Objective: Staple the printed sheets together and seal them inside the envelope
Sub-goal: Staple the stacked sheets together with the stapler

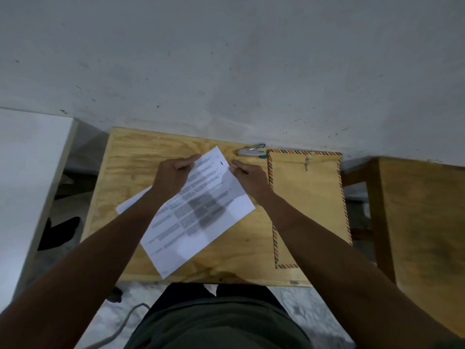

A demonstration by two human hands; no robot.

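Two hands work mid-frame over the printed sheets (pixel 201 217), which lie skewed on the plywood table (pixel 130 152). Left hand (pixel 173 175) pinches the sheets' upper left edge; right hand (pixel 249 176) pinches the upper right corner. Envelope (pixel 309 197) lies flat at right. Stapler (pixel 251 151) rests untouched beyond, upper centre. Likely squaring the sheets; next, reach for the stapler.

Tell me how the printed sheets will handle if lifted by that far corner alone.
The printed sheets look thin, so they would probably droop. At least two lie fanned, one edge poking out under the left hand, so they may slide apart. The right hand pinches the far edge; supporting both sides seems safer.
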